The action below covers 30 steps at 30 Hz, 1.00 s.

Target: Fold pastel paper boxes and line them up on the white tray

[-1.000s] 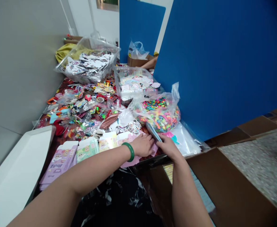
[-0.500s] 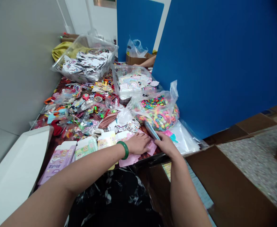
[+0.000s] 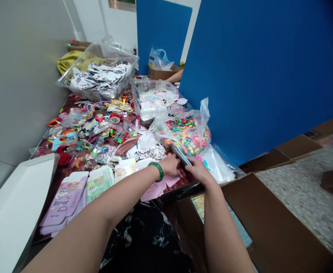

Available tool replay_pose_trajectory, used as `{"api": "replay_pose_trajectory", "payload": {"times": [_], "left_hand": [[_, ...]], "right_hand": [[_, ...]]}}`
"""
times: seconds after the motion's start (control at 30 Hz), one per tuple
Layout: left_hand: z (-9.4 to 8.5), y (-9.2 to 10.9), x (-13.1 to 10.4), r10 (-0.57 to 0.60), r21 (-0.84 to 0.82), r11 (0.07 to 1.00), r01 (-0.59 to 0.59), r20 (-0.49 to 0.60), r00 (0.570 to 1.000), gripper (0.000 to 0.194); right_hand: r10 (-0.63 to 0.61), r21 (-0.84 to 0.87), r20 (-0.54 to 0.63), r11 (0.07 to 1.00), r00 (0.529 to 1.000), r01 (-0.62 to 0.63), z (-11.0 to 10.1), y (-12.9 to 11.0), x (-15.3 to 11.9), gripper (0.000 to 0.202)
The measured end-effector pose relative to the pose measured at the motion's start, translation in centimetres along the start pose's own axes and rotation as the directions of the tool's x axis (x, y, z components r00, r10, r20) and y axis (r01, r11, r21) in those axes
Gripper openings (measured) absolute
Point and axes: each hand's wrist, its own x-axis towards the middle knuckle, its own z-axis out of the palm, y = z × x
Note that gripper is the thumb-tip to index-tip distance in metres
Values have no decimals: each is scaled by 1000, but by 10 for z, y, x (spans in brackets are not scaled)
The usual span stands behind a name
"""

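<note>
My right hand (image 3: 200, 170) grips a thin stack of flat bluish cartons (image 3: 180, 154), tilted on edge above the table's front edge. Close beside it is my left hand (image 3: 169, 165), a green bangle on the wrist. Its fingers curl downward near the stack, and what they hold, if anything, is hidden. Pink flattened cartons (image 3: 155, 190) lie partly beneath my left wrist. Farther left, yellow cartons (image 3: 124, 169), green cartons (image 3: 99, 182) and purple cartons (image 3: 65, 199) lie in a row. Printed cutouts (image 3: 153, 151) sit just behind my left hand.
A plastic bag of colourful small pieces (image 3: 189, 138) stands behind my hands. Clear bins of cutouts (image 3: 157, 99) and small toys (image 3: 98, 127) cover the table. A white tray (image 3: 18, 204) is at left, a blue panel (image 3: 257, 76) at right, and an open cardboard box (image 3: 280, 220) below.
My left hand has slid right off the pink cartons toward the stack, its fingers curling from a flat pose. My right hand keeps the stack. The view has shifted slightly.
</note>
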Motion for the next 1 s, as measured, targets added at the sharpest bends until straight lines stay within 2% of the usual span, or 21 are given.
{"api": "replay_pose_trajectory", "payload": {"times": [0.17,0.27,0.37,0.43,0.5,0.63,0.73,0.87,0.93,1.0], "left_hand": [[-10,2,-7,95,23,995,-96,64,993,46],[-18,7,-23,109,52,992,-112,66,992,40],[-29,12,-52,64,90,994,-64,-2,998,36],[-36,15,-79,23,103,994,-18,-49,999,33],[-38,17,-110,-47,103,993,56,-86,995,31],[-28,21,-165,-223,66,970,234,-137,965,36],[-14,29,-187,-324,-51,946,320,-160,932,51],[3,39,-190,-479,-298,859,416,-182,859,58],[8,42,-186,-541,-370,813,450,-195,818,61],[9,44,-182,-565,-406,791,459,-194,802,64]], "right_hand": [[-47,-51,-9,998,999,46,6,5,0,56],[17,-161,-28,987,999,-22,16,1,-3,58],[61,-330,-75,941,995,-82,33,-8,-8,68],[82,-476,-152,867,985,-146,48,-13,-10,71],[90,-597,-236,772,968,-218,64,-13,-12,67],[-17,-715,-335,655,942,-243,85,-6,-14,52],[-82,-740,-351,634,933,-223,88,-2,-14,47],[-66,-749,-324,627,944,-214,87,-6,-11,45],[-15,-733,-314,640,949,-232,87,-11,-9,50],[40,-705,-302,664,953,-251,88,-16,-8,58]]}}
